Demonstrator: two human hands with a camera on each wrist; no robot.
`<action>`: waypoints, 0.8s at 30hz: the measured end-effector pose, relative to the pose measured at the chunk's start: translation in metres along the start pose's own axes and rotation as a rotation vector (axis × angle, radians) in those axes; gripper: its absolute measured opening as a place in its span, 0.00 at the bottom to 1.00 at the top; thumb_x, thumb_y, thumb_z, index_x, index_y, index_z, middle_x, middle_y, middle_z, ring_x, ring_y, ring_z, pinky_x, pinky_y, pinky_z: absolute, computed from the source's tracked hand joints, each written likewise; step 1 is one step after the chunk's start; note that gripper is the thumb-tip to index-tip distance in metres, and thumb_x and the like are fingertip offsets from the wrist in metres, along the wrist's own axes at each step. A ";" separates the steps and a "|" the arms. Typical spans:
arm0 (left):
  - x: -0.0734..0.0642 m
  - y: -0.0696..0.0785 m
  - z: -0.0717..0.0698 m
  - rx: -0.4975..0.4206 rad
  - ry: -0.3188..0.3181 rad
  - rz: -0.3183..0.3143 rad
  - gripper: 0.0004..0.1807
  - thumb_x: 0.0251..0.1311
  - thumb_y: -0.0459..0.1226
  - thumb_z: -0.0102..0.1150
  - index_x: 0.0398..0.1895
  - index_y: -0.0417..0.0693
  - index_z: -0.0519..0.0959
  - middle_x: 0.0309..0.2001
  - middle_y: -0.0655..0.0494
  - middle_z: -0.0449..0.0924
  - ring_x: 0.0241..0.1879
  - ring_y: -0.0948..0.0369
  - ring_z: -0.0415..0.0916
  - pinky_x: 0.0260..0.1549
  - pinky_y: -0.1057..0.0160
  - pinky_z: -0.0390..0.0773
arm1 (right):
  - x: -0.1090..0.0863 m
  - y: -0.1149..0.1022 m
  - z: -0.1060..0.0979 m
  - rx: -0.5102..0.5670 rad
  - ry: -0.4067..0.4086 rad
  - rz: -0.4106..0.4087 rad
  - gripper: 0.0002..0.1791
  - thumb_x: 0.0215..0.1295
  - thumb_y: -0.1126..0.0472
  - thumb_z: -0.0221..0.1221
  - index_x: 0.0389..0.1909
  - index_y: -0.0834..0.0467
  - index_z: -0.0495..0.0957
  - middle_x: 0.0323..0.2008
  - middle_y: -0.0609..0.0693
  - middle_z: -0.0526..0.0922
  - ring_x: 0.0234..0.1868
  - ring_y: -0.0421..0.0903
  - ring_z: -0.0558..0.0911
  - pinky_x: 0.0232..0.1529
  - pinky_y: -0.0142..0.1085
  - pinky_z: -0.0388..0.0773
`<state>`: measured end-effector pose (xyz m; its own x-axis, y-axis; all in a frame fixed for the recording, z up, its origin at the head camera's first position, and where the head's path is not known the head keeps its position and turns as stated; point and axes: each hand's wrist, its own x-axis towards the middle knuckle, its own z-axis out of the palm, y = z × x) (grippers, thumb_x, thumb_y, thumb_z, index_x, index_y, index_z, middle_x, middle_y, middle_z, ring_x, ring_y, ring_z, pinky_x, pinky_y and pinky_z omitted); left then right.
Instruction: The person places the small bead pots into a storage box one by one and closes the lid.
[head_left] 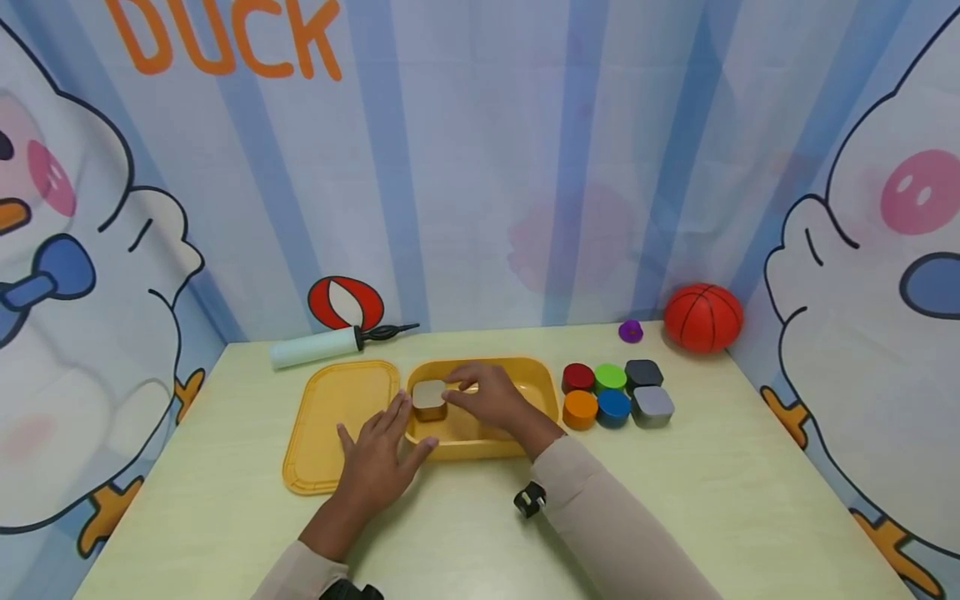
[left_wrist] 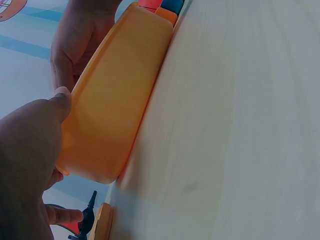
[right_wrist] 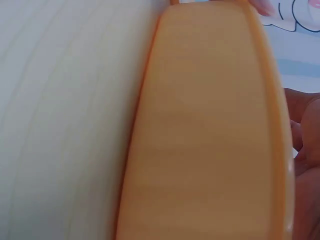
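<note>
A yellow plastic box [head_left: 465, 450] stands on the table without its lid. At its left end inside sits a rounded-square block [head_left: 429, 390] with a beige top and golden-looking side. My right hand [head_left: 491, 398] reaches over the box and pinches the block's right edge with thumb and forefinger. My left hand [head_left: 378, 458] lies at the box's left end with fingers stretched out. In the left wrist view its thumb [left_wrist: 61, 102] touches the rim. The yellow lid [head_left: 322, 442] lies flat to the left, partly under the left hand. The right wrist view mostly shows the box wall [right_wrist: 205, 120].
Right of the box stand several small blocks: red [head_left: 577, 377], green [head_left: 611, 377], dark grey [head_left: 643, 372], orange [head_left: 580, 409], blue [head_left: 613, 408] and light grey [head_left: 652, 406]. Behind are a hand pump [head_left: 318, 346], a purple piece [head_left: 631, 332] and a red ball [head_left: 702, 317].
</note>
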<state>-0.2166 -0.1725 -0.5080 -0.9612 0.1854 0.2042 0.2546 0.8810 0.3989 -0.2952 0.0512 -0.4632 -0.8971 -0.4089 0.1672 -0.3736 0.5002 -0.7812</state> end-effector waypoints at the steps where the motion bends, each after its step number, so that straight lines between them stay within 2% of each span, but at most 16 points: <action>1: 0.000 0.000 0.000 -0.001 -0.001 -0.001 0.49 0.77 0.66 0.53 0.89 0.48 0.57 0.89 0.51 0.57 0.80 0.35 0.66 0.70 0.08 0.37 | -0.002 0.000 -0.002 0.002 0.007 -0.006 0.20 0.77 0.58 0.67 0.62 0.64 0.87 0.66 0.61 0.86 0.59 0.61 0.89 0.61 0.54 0.88; 8: 0.000 -0.001 0.000 0.004 -0.011 -0.009 0.49 0.77 0.66 0.53 0.89 0.49 0.56 0.89 0.52 0.55 0.81 0.34 0.65 0.71 0.09 0.37 | -0.013 0.003 -0.019 -0.028 0.061 -0.025 0.20 0.77 0.56 0.68 0.63 0.62 0.87 0.67 0.59 0.85 0.60 0.60 0.88 0.64 0.56 0.86; 19: 0.000 0.001 0.000 -0.012 -0.024 -0.004 0.49 0.77 0.65 0.54 0.89 0.49 0.56 0.89 0.51 0.55 0.81 0.34 0.64 0.72 0.09 0.35 | -0.030 0.008 -0.045 -0.010 0.124 -0.027 0.20 0.77 0.58 0.68 0.64 0.61 0.87 0.68 0.58 0.85 0.64 0.59 0.86 0.57 0.51 0.90; 24: 0.000 0.001 0.000 -0.015 -0.019 -0.002 0.48 0.77 0.64 0.55 0.89 0.48 0.56 0.89 0.51 0.55 0.81 0.34 0.64 0.72 0.09 0.36 | -0.038 0.015 -0.056 -0.011 0.165 -0.077 0.19 0.76 0.59 0.69 0.63 0.60 0.87 0.68 0.59 0.85 0.66 0.60 0.85 0.56 0.51 0.89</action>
<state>-0.2159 -0.1720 -0.5074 -0.9637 0.1915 0.1862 0.2537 0.8747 0.4130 -0.2803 0.1166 -0.4477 -0.8920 -0.3156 0.3235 -0.4443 0.4809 -0.7559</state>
